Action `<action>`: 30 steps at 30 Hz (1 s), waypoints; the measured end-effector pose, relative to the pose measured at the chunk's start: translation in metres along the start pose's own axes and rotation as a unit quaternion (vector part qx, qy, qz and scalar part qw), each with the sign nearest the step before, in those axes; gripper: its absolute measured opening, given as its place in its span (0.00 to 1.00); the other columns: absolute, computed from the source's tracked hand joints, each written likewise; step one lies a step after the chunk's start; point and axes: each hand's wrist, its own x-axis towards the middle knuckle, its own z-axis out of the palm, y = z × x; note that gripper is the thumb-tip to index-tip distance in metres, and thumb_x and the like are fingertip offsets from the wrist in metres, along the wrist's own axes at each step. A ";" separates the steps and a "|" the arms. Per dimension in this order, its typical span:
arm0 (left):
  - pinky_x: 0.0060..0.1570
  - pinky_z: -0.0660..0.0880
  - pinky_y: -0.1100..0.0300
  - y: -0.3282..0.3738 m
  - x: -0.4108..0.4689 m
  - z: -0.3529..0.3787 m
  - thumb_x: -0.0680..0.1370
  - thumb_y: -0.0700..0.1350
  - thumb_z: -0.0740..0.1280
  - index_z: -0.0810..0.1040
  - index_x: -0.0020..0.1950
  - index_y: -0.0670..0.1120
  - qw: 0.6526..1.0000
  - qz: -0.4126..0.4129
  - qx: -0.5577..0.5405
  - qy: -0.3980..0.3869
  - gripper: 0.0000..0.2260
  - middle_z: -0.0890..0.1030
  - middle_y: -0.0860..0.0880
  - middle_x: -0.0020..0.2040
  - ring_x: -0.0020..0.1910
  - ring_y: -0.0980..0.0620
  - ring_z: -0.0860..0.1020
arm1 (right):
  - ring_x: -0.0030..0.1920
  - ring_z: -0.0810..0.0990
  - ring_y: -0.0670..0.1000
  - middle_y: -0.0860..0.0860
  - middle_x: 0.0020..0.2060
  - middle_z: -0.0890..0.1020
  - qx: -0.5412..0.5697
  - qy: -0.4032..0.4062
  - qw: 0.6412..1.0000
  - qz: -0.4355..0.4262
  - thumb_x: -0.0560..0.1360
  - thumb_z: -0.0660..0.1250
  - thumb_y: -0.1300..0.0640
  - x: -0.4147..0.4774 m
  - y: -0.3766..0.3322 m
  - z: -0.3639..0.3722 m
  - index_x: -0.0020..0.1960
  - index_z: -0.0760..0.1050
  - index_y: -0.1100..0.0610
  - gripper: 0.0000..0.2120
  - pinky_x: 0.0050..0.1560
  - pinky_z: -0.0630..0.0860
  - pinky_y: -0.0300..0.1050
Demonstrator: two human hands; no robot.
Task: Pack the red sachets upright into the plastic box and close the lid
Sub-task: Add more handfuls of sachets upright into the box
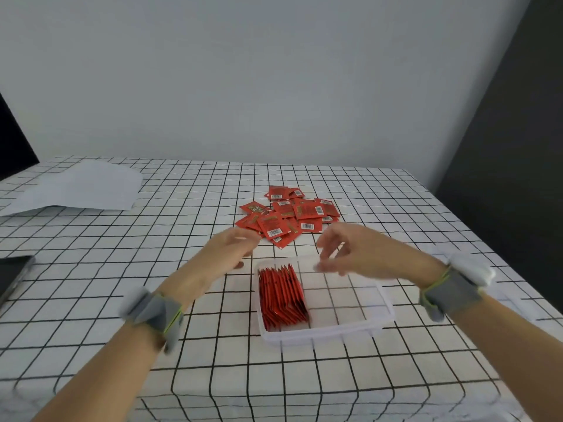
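A clear plastic box point(327, 332) sits on the checked surface point(213, 376) near the front edge, lid off; a row of red sachets point(281, 295) stands upright along its 9 o'clock side, packed close and leaning slightly, while the rest of the box shows only the grid through its floor; a loose pile of red sachets point(288, 217) lies flat and overlapping at 12 o'clock from the box, a little apart from its far rim; the left hand point(234, 248) hovers between pile and box, at about 10 o'clock from the box, fingers drawn together in a narrow grip, blurred, and whether anything is pinched there cannot be told; the right hand point(350, 251) hangs over the far rim of the box at roughly 1 o'clock, fingers spread loosely and curled downward, nothing visibly held; both wrists carry grey bands; a white sheet of paper point(82, 187) lies at the far 10 o'clock corner of the surface; a dark flat device point(13, 275) rests at the 9 o'clock edge.
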 end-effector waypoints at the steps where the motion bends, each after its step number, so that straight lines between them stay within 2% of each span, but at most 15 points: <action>1: 0.60 0.79 0.53 0.001 0.010 -0.001 0.80 0.51 0.70 0.80 0.60 0.53 1.000 0.014 0.009 0.024 0.10 0.83 0.54 0.58 0.58 0.56 0.81 | 0.38 0.85 0.49 0.44 0.47 0.85 0.011 0.032 0.999 -0.011 0.72 0.78 0.47 0.010 0.001 -0.007 0.53 0.75 0.46 0.15 0.33 0.74 0.35; 3: 0.59 0.80 0.52 -0.001 0.029 0.002 0.80 0.49 0.71 0.79 0.62 0.51 0.995 0.060 0.047 0.065 0.11 0.83 0.56 0.57 0.55 0.58 0.82 | 0.42 0.83 0.49 0.46 0.48 0.84 0.008 0.074 0.997 -0.021 0.75 0.76 0.50 0.037 0.007 -0.013 0.54 0.76 0.49 0.12 0.35 0.75 0.36; 6: 0.61 0.78 0.55 -0.011 0.059 0.012 0.78 0.48 0.75 0.77 0.65 0.49 0.980 0.130 0.141 0.052 0.17 0.82 0.56 0.60 0.59 0.56 0.80 | 0.59 0.80 0.53 0.52 0.59 0.80 -0.068 0.071 0.995 -0.008 0.77 0.74 0.53 0.086 0.030 -0.012 0.65 0.73 0.55 0.20 0.58 0.77 0.48; 8: 0.65 0.75 0.54 -0.016 0.071 0.019 0.74 0.54 0.77 0.74 0.70 0.51 0.966 0.170 0.197 0.014 0.27 0.79 0.54 0.65 0.64 0.54 0.78 | 0.68 0.74 0.55 0.54 0.67 0.75 -0.105 0.062 0.992 -0.010 0.76 0.75 0.53 0.109 0.048 -0.011 0.72 0.68 0.56 0.29 0.68 0.72 0.51; 10: 0.70 0.72 0.48 -0.018 0.087 0.024 0.70 0.65 0.76 0.67 0.77 0.53 0.941 0.179 0.288 0.000 0.40 0.74 0.52 0.73 0.70 0.50 0.73 | 0.77 0.63 0.59 0.56 0.75 0.67 -0.140 0.051 0.989 0.003 0.71 0.78 0.46 0.132 0.063 -0.015 0.79 0.60 0.53 0.43 0.75 0.64 0.59; 12: 0.78 0.60 0.41 -0.021 0.105 0.031 0.66 0.77 0.68 0.56 0.83 0.53 0.895 0.148 0.420 -0.003 0.52 0.60 0.48 0.83 0.80 0.44 0.61 | 0.82 0.47 0.59 0.56 0.82 0.53 -0.171 0.023 0.984 0.042 0.66 0.80 0.37 0.154 0.074 -0.018 0.83 0.46 0.50 0.60 0.79 0.54 0.63; 14: 0.80 0.49 0.40 -0.025 0.119 0.037 0.65 0.82 0.60 0.49 0.84 0.53 0.868 0.118 0.483 -0.014 0.56 0.50 0.46 0.85 0.83 0.42 0.50 | 0.82 0.40 0.58 0.54 0.83 0.45 -0.188 -0.003 0.981 0.057 0.61 0.78 0.30 0.171 0.080 -0.018 0.83 0.39 0.44 0.65 0.80 0.50 0.64; 15: 0.80 0.47 0.40 -0.028 0.125 0.039 0.65 0.83 0.58 0.48 0.84 0.54 0.866 0.108 0.488 -0.019 0.55 0.49 0.46 0.85 0.83 0.41 0.49 | 0.82 0.43 0.58 0.54 0.82 0.48 -0.188 -0.016 0.981 0.050 0.61 0.77 0.29 0.179 0.082 -0.018 0.82 0.40 0.41 0.64 0.79 0.53 0.64; 17: 0.79 0.49 0.40 -0.032 0.133 0.041 0.69 0.81 0.55 0.51 0.84 0.53 0.861 0.107 0.497 -0.018 0.51 0.51 0.46 0.85 0.83 0.40 0.51 | 0.80 0.57 0.58 0.52 0.79 0.60 -0.198 -0.038 0.979 0.025 0.65 0.74 0.28 0.190 0.084 -0.016 0.82 0.50 0.39 0.54 0.77 0.61 0.59; 20: 0.74 0.63 0.43 -0.033 0.139 0.041 0.80 0.69 0.53 0.59 0.81 0.48 0.811 0.174 0.558 0.019 0.36 0.62 0.43 0.81 0.78 0.38 0.64 | 0.67 0.73 0.54 0.49 0.68 0.73 -0.257 -0.036 0.966 -0.010 0.72 0.69 0.30 0.193 0.083 -0.013 0.72 0.68 0.45 0.34 0.67 0.72 0.51; 22: 0.70 0.69 0.44 -0.032 0.137 0.039 0.84 0.62 0.53 0.60 0.80 0.46 0.768 0.207 0.605 0.018 0.29 0.66 0.41 0.79 0.73 0.37 0.69 | 0.61 0.77 0.54 0.49 0.60 0.76 -0.293 -0.023 0.955 -0.045 0.78 0.65 0.35 0.187 0.079 -0.013 0.64 0.72 0.46 0.21 0.56 0.73 0.47; 24: 0.64 0.74 0.45 -0.028 0.133 0.037 0.85 0.57 0.54 0.60 0.80 0.45 0.741 0.223 0.633 0.003 0.26 0.68 0.40 0.78 0.70 0.37 0.74 | 0.59 0.79 0.56 0.51 0.60 0.78 -0.321 0.002 0.945 -0.069 0.82 0.62 0.43 0.181 0.075 -0.014 0.68 0.72 0.49 0.17 0.53 0.73 0.48; 26: 0.54 0.79 0.47 -0.022 0.129 0.037 0.86 0.52 0.55 0.60 0.79 0.44 0.728 0.248 0.639 0.006 0.23 0.74 0.41 0.73 0.62 0.39 0.80 | 0.55 0.81 0.59 0.55 0.58 0.81 -0.334 0.033 0.939 -0.079 0.84 0.58 0.51 0.174 0.072 -0.015 0.71 0.71 0.50 0.16 0.53 0.76 0.52; 28: 0.45 0.78 0.50 -0.015 0.125 0.037 0.86 0.47 0.57 0.61 0.79 0.44 0.734 0.257 0.629 0.021 0.22 0.80 0.43 0.65 0.52 0.41 0.83 | 0.50 0.81 0.60 0.57 0.53 0.83 -0.329 0.053 0.940 -0.079 0.83 0.56 0.57 0.168 0.070 -0.014 0.72 0.70 0.50 0.18 0.50 0.77 0.53; 30: 0.41 0.77 0.52 -0.005 0.123 0.035 0.86 0.45 0.57 0.64 0.78 0.46 0.788 0.247 0.563 0.046 0.20 0.83 0.43 0.57 0.47 0.42 0.84 | 0.47 0.82 0.61 0.59 0.50 0.84 -0.278 0.085 0.955 -0.060 0.83 0.57 0.57 0.162 0.068 -0.014 0.69 0.72 0.53 0.16 0.49 0.78 0.54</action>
